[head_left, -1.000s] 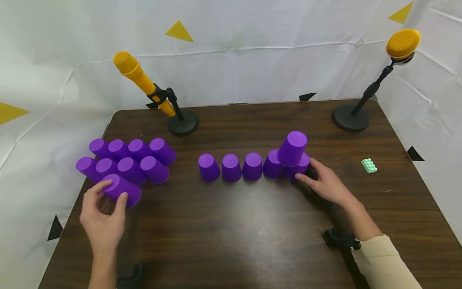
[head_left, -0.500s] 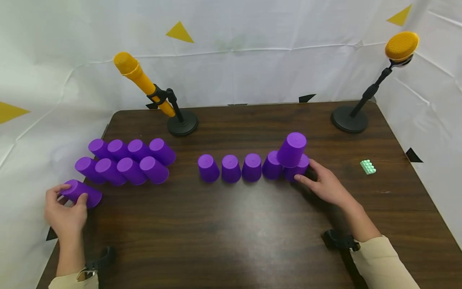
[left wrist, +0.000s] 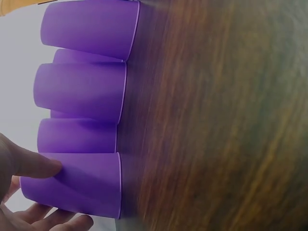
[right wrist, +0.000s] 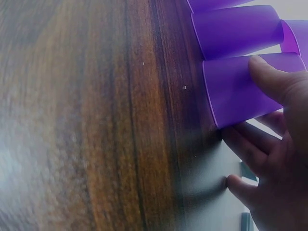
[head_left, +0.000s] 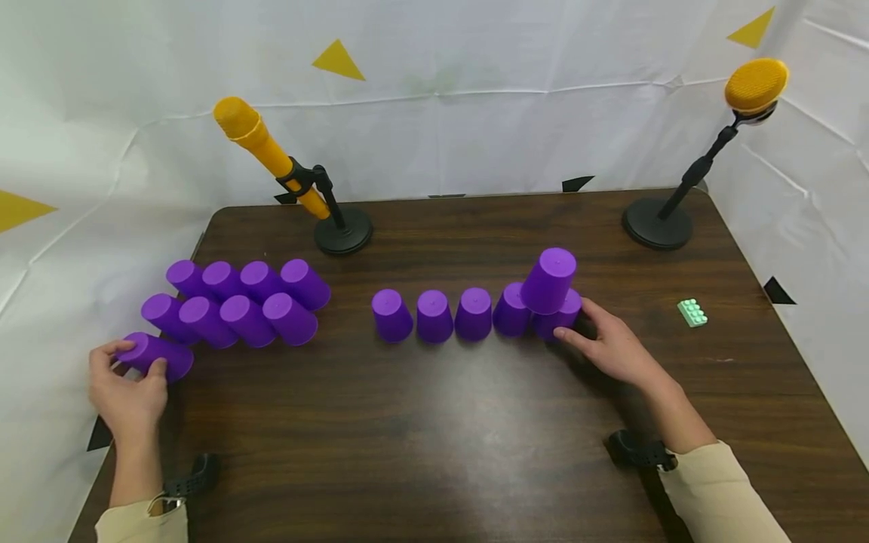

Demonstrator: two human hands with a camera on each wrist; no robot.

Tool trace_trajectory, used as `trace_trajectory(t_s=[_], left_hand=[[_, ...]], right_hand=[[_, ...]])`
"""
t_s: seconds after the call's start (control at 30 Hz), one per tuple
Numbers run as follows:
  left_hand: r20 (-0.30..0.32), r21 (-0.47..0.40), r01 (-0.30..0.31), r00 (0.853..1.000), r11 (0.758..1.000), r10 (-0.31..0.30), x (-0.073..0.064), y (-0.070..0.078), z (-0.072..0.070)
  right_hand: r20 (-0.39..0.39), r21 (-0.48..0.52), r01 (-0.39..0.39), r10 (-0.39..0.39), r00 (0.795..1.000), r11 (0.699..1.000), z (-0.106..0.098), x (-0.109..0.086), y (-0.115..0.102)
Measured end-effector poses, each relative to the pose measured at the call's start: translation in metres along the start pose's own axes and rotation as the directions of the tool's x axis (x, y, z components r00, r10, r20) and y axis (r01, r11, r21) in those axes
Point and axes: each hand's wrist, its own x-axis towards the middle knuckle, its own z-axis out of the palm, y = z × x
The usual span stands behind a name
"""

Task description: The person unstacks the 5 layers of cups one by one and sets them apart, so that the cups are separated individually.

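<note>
My left hand (head_left: 129, 392) grips a purple upside-down cup (head_left: 159, 356) between thumb and fingers, at the table's left edge. In the left wrist view that cup (left wrist: 82, 187) stands with its rim close over the tabletop, beside a line of other cups (left wrist: 79, 91). Two rows of purple upside-down cups (head_left: 247, 320) stand just behind it. On the right, my right hand (head_left: 614, 348) holds the end cup (head_left: 562, 320) of another row, thumb in front and fingers on the far side. Another purple cup (head_left: 550, 279) rests upside down on top of the last two cups there.
A yellow microphone (head_left: 265, 151) on a black stand is at the back left. A round yellow microphone (head_left: 756, 84) on a stand rises at the back right. A pale green toy brick (head_left: 693, 312) lies on the brown table (head_left: 434, 437). White sheeting (head_left: 475, 136) surrounds the table.
My left hand has carried its cup leftward from in front of the rows to the table's left side, then slightly away from me. The right hand has stayed at its cup.
</note>
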Motion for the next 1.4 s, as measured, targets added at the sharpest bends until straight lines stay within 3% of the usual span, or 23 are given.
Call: trace_trajectory(t_s=[0.2, 0.3, 0.37, 0.43, 0.5, 0.57, 0.67, 0.7, 0.73, 0.8, 0.83, 0.87, 0.93, 1.0, 1.07, 1.13, 1.2, 1.23, 1.3, 1.4], left_hand=[[-0.038, -0.027, -0.017, 0.999, 1.000, 0.016, -0.006, 0.010, -0.003], [-0.132, -0.085, -0.084, 0.989, 0.993, 0.072, -0.013, 0.023, -0.003], [-0.229, -0.124, -0.180, 0.962, 0.976, 0.148, -0.020, 0.035, -0.001], [-0.321, -0.153, -0.292, 0.918, 0.944, 0.232, -0.032, 0.053, 0.003], [-0.380, -0.193, -0.409, 0.869, 0.892, 0.317, -0.046, 0.074, 0.008], [-0.388, -0.288, -0.495, 0.843, 0.820, 0.372, -0.063, 0.099, 0.016], [-0.342, -0.440, -0.584, 0.811, 0.682, 0.474, -0.092, 0.134, 0.034], [-0.311, -0.495, -0.589, 0.806, 0.639, 0.503, -0.103, 0.145, 0.041], [-0.275, -0.526, -0.600, 0.790, 0.603, 0.547, -0.113, 0.155, 0.048], [-0.191, -0.575, -0.615, 0.742, 0.539, 0.643, -0.134, 0.174, 0.064], [-0.140, -0.603, -0.615, 0.708, 0.507, 0.692, -0.145, 0.182, 0.073], [-0.091, -0.629, -0.614, 0.667, 0.476, 0.740, -0.155, 0.189, 0.082], [0.005, -0.654, -0.618, 0.574, 0.438, 0.819, -0.174, 0.199, 0.104], [0.101, -0.664, -0.620, 0.479, 0.418, 0.872, -0.193, 0.208, 0.126], [0.185, -0.648, -0.640, 0.395, 0.414, 0.900, -0.210, 0.217, 0.147], [0.264, -0.637, -0.645, 0.333, 0.423, 0.905, -0.226, 0.227, 0.164], [0.317, -0.636, -0.639, 0.296, 0.434, 0.901, -0.241, 0.238, 0.179], [0.335, -0.637, -0.632, 0.289, 0.441, 0.897, -0.246, 0.243, 0.186], [0.354, -0.647, -0.611, 0.289, 0.456, 0.889, -0.256, 0.252, 0.198], [0.364, -0.660, -0.581, 0.307, 0.476, 0.879, -0.267, 0.263, 0.214]], right_hand=[[0.001, 0.007, 0.005, -0.005, 1.000, 1.000, 0.000, 0.000, 0.002], [-0.003, 0.009, 0.007, -0.007, 1.000, 1.000, -0.001, 0.000, 0.002], [-0.003, 0.009, 0.006, -0.006, 1.000, 1.000, -0.001, 0.000, 0.003], [0.000, 0.009, 0.003, -0.003, 1.000, 1.000, -0.001, 0.000, 0.003], [0.002, 0.008, 0.001, -0.001, 1.000, 1.000, -0.002, 0.000, 0.003], [0.002, 0.009, -0.004, 0.004, 1.000, 1.000, -0.002, 0.000, 0.003], [-0.001, 0.011, -0.007, 0.007, 1.000, 1.000, -0.003, -0.001, 0.004], [-0.003, 0.012, -0.008, 0.008, 1.000, 1.000, -0.003, -0.001, 0.004], [-0.004, 0.012, -0.008, 0.008, 1.000, 1.000, -0.003, -0.001, 0.005], [-0.004, 0.015, -0.005, 0.005, 1.000, 1.000, -0.003, -0.001, 0.005], [-0.005, 0.015, -0.003, 0.003, 1.000, 1.000, -0.002, -0.001, 0.005], [-0.006, 0.015, -0.002, 0.002, 1.000, 1.000, -0.002, -0.001, 0.005], [-0.010, 0.013, -0.001, 0.001, 1.000, 1.000, -0.002, -0.001, 0.005], [-0.015, 0.014, 0.003, -0.003, 1.000, 1.000, -0.002, -0.001, 0.004], [-0.021, 0.016, 0.010, -0.010, 1.000, 1.000, -0.002, 0.000, 0.002], [-0.023, 0.017, 0.016, -0.016, 1.000, 1.000, -0.001, 0.001, 0.002], [-0.021, 0.027, 0.019, -0.018, 1.000, 0.999, 0.000, 0.002, 0.001], [-0.022, 0.029, 0.020, -0.020, 1.000, 0.999, 0.000, 0.002, 0.001], [-0.017, 0.034, 0.021, -0.021, 1.000, 0.999, 0.001, 0.002, 0.002], [-0.015, 0.040, 0.028, -0.027, 1.000, 0.999, 0.002, 0.001, 0.003]])
